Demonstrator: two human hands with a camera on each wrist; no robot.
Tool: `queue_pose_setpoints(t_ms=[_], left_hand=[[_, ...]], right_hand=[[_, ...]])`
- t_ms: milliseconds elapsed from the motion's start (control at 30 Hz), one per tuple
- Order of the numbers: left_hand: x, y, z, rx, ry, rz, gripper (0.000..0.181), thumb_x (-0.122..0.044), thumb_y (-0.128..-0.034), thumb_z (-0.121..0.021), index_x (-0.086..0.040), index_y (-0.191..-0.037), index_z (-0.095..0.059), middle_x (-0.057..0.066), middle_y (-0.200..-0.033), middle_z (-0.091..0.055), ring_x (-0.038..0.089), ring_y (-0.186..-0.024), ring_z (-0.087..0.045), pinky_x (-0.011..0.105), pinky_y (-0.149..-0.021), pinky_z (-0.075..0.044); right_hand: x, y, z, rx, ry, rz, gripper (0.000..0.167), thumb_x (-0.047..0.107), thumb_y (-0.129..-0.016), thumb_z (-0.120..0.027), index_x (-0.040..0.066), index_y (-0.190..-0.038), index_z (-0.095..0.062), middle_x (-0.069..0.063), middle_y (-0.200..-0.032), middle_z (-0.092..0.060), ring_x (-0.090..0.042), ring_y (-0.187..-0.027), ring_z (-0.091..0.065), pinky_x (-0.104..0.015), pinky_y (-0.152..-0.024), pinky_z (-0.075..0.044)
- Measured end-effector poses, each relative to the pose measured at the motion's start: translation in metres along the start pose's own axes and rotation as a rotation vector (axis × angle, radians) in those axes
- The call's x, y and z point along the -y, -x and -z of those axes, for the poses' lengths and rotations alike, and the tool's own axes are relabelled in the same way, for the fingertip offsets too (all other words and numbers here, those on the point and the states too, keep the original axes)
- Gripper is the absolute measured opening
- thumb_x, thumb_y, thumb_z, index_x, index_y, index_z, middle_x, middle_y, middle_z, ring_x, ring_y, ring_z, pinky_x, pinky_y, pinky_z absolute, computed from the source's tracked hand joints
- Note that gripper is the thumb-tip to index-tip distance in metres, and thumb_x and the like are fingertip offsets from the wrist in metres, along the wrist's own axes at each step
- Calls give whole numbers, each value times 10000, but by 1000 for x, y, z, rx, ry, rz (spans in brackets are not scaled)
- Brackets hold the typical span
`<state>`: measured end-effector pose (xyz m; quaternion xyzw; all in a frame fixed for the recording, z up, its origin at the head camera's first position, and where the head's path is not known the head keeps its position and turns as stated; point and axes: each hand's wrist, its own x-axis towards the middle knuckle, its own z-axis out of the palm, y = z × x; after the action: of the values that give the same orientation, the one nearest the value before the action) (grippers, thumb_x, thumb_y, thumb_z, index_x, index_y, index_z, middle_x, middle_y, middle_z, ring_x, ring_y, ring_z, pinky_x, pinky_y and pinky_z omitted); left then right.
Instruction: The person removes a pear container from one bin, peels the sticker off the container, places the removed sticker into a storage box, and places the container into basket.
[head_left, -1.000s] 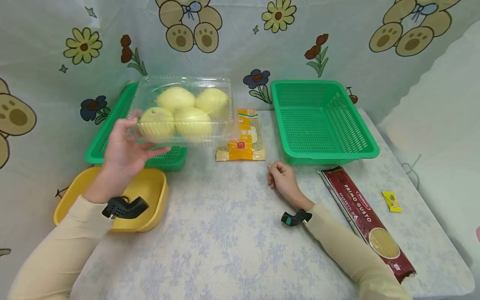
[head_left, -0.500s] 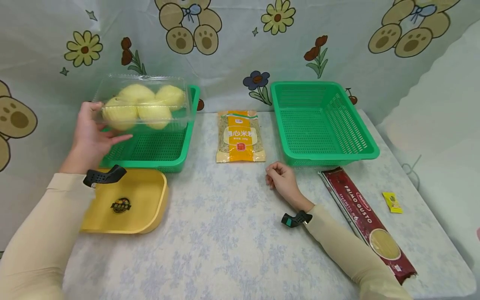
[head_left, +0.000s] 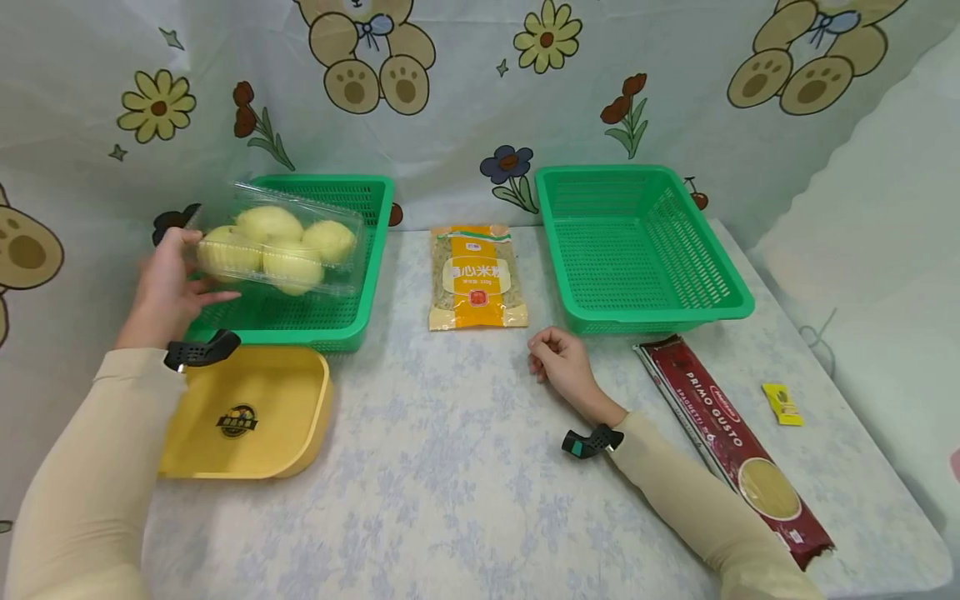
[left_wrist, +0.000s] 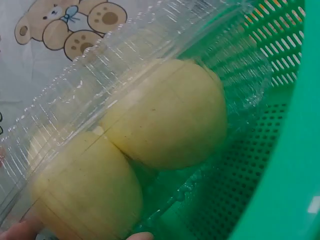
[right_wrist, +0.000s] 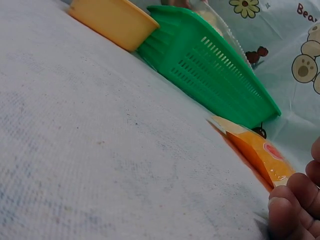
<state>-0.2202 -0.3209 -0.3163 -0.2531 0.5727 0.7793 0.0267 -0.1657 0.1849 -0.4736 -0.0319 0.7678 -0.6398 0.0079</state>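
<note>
My left hand (head_left: 167,287) grips the left end of a clear plastic fruit box (head_left: 341,275). Inside it sit several round, pale yellow fruits (head_left: 294,265), seen close up in the left wrist view as well. The box is tilted, its right end lower, within the opening of the left green basket (head_left: 363,308). Whether its underside touches the basket floor I cannot tell. On the tablecloth my right hand (head_left: 564,364) rests with fingers loosely curled, holding nothing. Nearest to it lies an orange and clear food packet (head_left: 478,279).
A yellow tub (head_left: 277,417) stands in front of the left basket, below my left wrist. At the back right is a second green basket (head_left: 645,250). A dark red spaghetti pack (head_left: 731,433) and a small yellow sachet (head_left: 782,404) lie on the right side.
My left hand has carried the fruit box leftward from above the orange packet's side, then lowered it into the left basket's opening, tilting it. The right hand has stayed in place.
</note>
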Motion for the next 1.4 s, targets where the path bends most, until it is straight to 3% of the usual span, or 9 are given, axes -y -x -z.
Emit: queue_pose_setpoints(t_ms=[333, 567, 700, 833, 900, 967, 1067, 1167, 1400], left_hand=[[15, -9, 6, -74, -87, 46, 687, -429, -982, -614, -466, -1561, -247, -147, -1396, -392, 257, -1305, -471, 409, -631, -624], [18, -12, 14, 33, -208, 24, 772, -466, -1017, -532, -431, -1618, -50, -29, -1718, -33, 396, -1573, -106, 352, -685, -620], [18, -13, 19, 81, -441, -20, 773, -491, -1044, -424, -286, -1651, 9, 111, -1725, 50, 485, -1542, -137, 292, -749, -616], [15, -13, 24, 127, -777, -91, 803, -556, -1050, -277, -127, -1647, 48, 266, -1694, 17, 509, -1365, -470, 304, -801, -620], [10, -11, 25, 149, -913, -106, 822, -580, -1045, -228, -92, -1635, 69, 323, -1672, -24, 325, -1108, -686, 329, -804, -625], [5, -12, 26, 175, -1010, -103, 843, -609, -1037, -205, -82, -1628, 85, 361, -1652, -64, 111, -876, -715, 357, -799, -628], [-1, -13, 26, 196, -1077, -102, 873, -636, -1032, -210, -78, -1615, 122, 400, -1623, -103, -81, -709, -635, 360, -779, -629], [0, -13, 25, 179, -1074, -133, 945, -644, -1025, -250, -6, -1607, 132, 447, -1585, -153, -83, -675, -631, 344, -754, -628], [6, -11, 24, 66, -1173, -248, 961, -650, -1014, -285, 118, -1562, -100, 461, -1332, -403, 161, -639, -694, 385, -620, -602]], right_hand=[[-1, -1, -2, 5, 10, -6, 204, 83, -1016, -576, -105, -955, -627, -102, -705, -619, -92, -531, -546, -224, -497, -491], [0, 0, -1, 20, 23, -15, 210, 95, -1017, -581, -104, -967, -625, -126, -721, -627, -97, -546, -558, -233, -507, -503], [0, -1, 0, 11, 32, -14, 209, 97, -1016, -581, -99, -961, -632, -111, -721, -624, -95, -546, -559, -234, -507, -504], [-1, -2, 0, 6, 32, -8, 201, 88, -1013, -578, -92, -947, -636, -109, -718, -619, -96, -539, -558, -233, -502, -503], [-1, -2, 0, 9, 32, -8, 202, 88, -1014, -578, -93, -948, -635, -131, -727, -621, -96, -541, -560, -233, -503, -503], [-1, -2, 0, 9, 33, -8, 203, 90, -1016, -577, -93, -948, -636, -156, -738, -624, -96, -547, -563, -232, -503, -504], [-2, -2, -1, 12, 34, -4, 206, 88, -1016, -579, -99, -948, -634, -183, -750, -625, -95, -551, -564, -232, -504, -504], [-3, -2, 0, 17, 35, 0, 204, 84, -1014, -580, -102, -948, -629, -178, -744, -625, -95, -552, -563, -236, -505, -506], [-2, -2, 0, 17, 39, 2, 199, 81, -1010, -584, -103, -947, -628, -172, -728, -624, -94, -543, -555, -232, -503, -502]])
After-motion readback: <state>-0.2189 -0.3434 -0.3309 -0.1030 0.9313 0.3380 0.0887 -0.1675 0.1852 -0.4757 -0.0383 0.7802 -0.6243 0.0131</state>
